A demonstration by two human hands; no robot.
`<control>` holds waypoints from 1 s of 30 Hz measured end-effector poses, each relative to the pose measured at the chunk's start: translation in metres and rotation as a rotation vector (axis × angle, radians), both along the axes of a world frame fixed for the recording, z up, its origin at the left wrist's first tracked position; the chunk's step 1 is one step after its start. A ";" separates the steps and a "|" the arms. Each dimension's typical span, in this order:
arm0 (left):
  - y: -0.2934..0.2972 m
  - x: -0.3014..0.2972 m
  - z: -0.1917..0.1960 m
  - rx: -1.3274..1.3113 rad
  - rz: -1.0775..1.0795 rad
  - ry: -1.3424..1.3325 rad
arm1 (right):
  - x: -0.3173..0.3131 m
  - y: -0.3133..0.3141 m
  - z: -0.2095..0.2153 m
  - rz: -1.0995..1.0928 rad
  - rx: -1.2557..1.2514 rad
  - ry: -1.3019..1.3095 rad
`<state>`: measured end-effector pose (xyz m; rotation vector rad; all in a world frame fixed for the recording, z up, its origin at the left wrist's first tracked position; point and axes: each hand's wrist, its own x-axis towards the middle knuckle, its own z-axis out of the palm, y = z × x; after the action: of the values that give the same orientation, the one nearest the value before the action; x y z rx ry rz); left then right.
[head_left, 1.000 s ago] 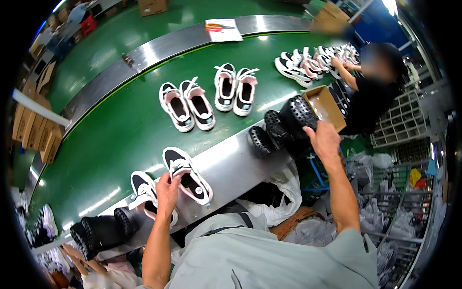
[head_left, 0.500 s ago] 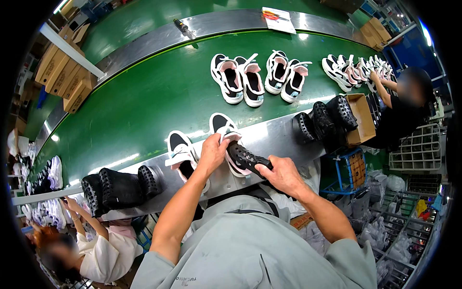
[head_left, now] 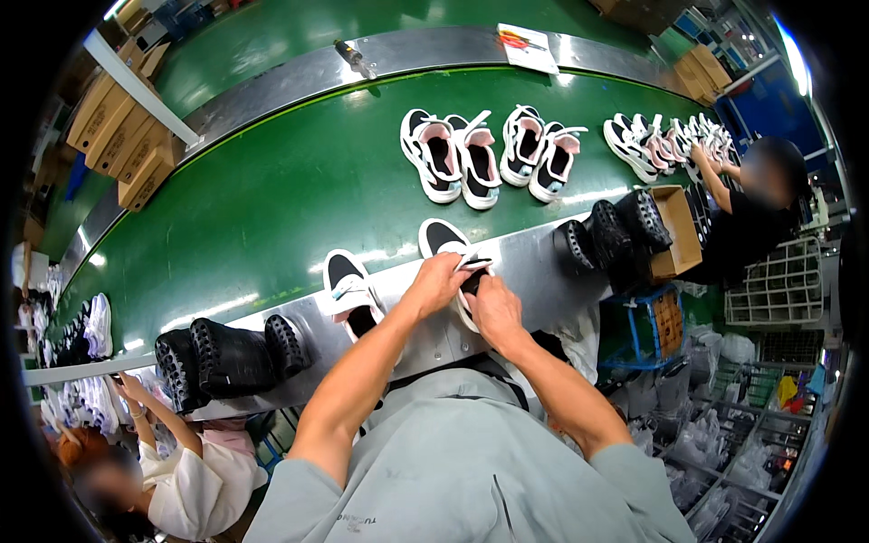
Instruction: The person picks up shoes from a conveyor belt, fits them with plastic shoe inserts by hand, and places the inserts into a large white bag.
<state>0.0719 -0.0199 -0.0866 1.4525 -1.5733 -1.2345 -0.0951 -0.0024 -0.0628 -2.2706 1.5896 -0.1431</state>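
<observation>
A white-and-black sneaker [head_left: 442, 237] lies at the near edge of the green belt, its heel over the metal ledge. My left hand [head_left: 438, 282] is closed on its tongue at the opening. Inside the opening a dark insole [head_left: 472, 282] shows in part. My right hand [head_left: 498, 312] has its fingers bent down into the shoe on this insole; the fingertips are hidden. To the left lies a matching sneaker [head_left: 346, 276], with pale lining, touched by neither hand.
Two pairs of sneakers [head_left: 439, 158] stand farther back on the green belt [head_left: 272, 199]. Black insoles are stacked on the metal ledge at left [head_left: 231, 357] and right [head_left: 611, 233], beside an open carton [head_left: 672, 240]. Co-workers handle shoes at both sides.
The black insole has gone from sticking out of the sneaker to mostly inside it. My right hand has moved left and forward to the opening; the left hand shifted slightly right.
</observation>
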 end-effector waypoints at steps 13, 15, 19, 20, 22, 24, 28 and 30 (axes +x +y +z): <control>0.027 -0.045 -0.010 0.262 0.615 -0.376 | -0.006 -0.039 -0.035 -0.051 0.066 -0.050; 0.053 -0.037 0.011 0.242 0.555 -0.326 | -0.012 -0.037 -0.041 -0.021 0.088 -0.057; 0.146 -0.020 0.068 0.140 0.573 -0.649 | -0.030 -0.042 -0.051 0.051 0.057 -0.099; 0.165 -0.010 0.080 0.323 0.614 -0.745 | -0.028 -0.041 -0.049 0.077 0.060 -0.092; 0.182 0.005 0.061 0.269 0.731 -0.824 | -0.020 -0.040 -0.041 0.109 0.079 -0.051; 0.177 0.019 0.022 0.185 0.683 -0.481 | -0.018 -0.042 -0.045 0.179 0.069 -0.006; 0.144 0.001 -0.002 0.093 0.531 -0.246 | -0.005 -0.040 -0.029 0.107 0.124 -0.056; 0.137 -0.011 0.019 0.133 0.521 -0.301 | -0.009 -0.040 -0.019 0.086 0.184 0.037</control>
<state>0.0605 0.1167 -0.0672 2.0473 -1.1844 -0.8517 -0.1036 -0.0427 -0.0818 -2.2055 1.4553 0.0651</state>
